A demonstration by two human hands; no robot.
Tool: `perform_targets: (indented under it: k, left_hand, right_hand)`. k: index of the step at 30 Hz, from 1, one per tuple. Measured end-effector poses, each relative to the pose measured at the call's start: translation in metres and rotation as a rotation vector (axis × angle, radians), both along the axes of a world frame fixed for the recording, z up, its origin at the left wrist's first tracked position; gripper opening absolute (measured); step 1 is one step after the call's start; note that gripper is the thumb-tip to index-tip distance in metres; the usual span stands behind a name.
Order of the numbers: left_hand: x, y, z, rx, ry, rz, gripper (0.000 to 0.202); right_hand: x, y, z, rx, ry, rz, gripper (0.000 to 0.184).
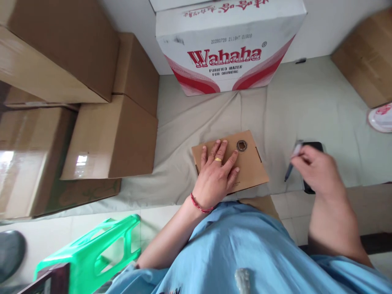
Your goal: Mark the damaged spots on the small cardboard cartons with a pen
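Note:
My left hand (pixel 216 171) lies flat, fingers apart, on a small flat brown cardboard box (pixel 252 169). It wears a gold ring and a red bracelet. Just beyond the index fingertip is a dark ring-shaped mark (pixel 241 145) with a brown centre; whether it is printed, drawn or a separate piece, I cannot tell. To the right of the box, my right hand (pixel 320 169) is closed on a pen (pixel 288 171), its dark end pointing down and its pale end blurred. Partly hidden behind that hand, a black phone-like slab (pixel 309 188) rests on the cloth.
A white and red Wahaha water carton (pixel 226 77) stands at the back of the cloth-covered surface (pixel 180 159). Brown cartons (pixel 134 139) are stacked on the left, and another carton (pixel 367 61) is at the far right. A green plastic stool (pixel 92 249) stands on the floor, lower left.

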State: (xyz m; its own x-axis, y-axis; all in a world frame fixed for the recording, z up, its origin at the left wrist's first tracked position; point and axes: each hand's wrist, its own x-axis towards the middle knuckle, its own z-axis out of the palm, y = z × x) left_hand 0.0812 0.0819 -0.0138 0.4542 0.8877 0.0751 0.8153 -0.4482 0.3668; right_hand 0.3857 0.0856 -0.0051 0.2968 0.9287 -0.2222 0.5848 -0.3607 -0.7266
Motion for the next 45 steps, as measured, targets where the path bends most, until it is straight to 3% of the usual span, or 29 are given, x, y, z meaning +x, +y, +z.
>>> perform_targets:
  k: [3, 5, 7, 9, 12, 16, 20, 24, 28, 32, 36, 45]
  left_hand:
    - [0.000, 0.000, -0.001, 0.003, -0.018, 0.001, 0.046]
    - [-0.001, 0.000, -0.001, 0.007, -0.029, 0.000, 0.046]
    - [-0.001, 0.000, -0.001, 0.008, -0.037, 0.001, 0.045]
    - [-0.002, 0.000, -0.002, 0.004, -0.043, 0.006, 0.045]
    - [-0.002, -0.001, -0.002, -0.001, -0.049, 0.007, 0.046]
    - [-0.001, -0.002, -0.001, 0.004, -0.037, 0.018, 0.045]
    - [0.000, -0.001, -0.001, 0.024, -0.046, 0.024, 0.044]
    - [0.000, -0.001, 0.000, 0.055, -0.051, 0.012, 0.044]
    - [-0.001, -0.001, 0.000, 0.039, -0.056, 0.016, 0.044]
    - [-0.001, -0.002, -0.001, 0.035, -0.057, 0.017, 0.046]
    - [0.001, -0.002, 0.000, 0.018, -0.060, 0.021, 0.047]
    - [0.001, -0.002, 0.002, 0.008, -0.038, 0.011, 0.048]
  right_hand:
    - [-0.003, 0.004, 0.020, 0.288, 0.522, -0.110, 0.032]
    - [-0.020, 0.010, 0.026, 0.330, 0.758, -0.092, 0.046]
    - [-0.045, 0.016, 0.024, 0.326, 0.821, -0.103, 0.048]
    - [-0.072, 0.021, 0.016, 0.326, 0.777, -0.083, 0.039]
    - [-0.106, 0.022, 0.005, 0.331, 0.658, 0.091, 0.036]
    - [-0.124, 0.017, 0.000, 0.413, 0.419, 0.200, 0.017]
    - [-0.126, 0.013, -0.003, 0.468, 0.261, 0.137, 0.005]
    - [-0.121, 0.014, -0.006, 0.398, 0.289, 0.074, 0.019]
    - [-0.113, 0.017, -0.005, 0.348, 0.317, 0.088, 0.022]
    - [-0.112, 0.020, -0.004, 0.362, 0.186, 0.108, 0.009]
    - [-0.115, 0.020, -0.006, 0.373, 0.090, 0.132, 0.009]
    - [-0.110, 0.018, -0.014, 0.338, 0.158, 0.161, 0.019]
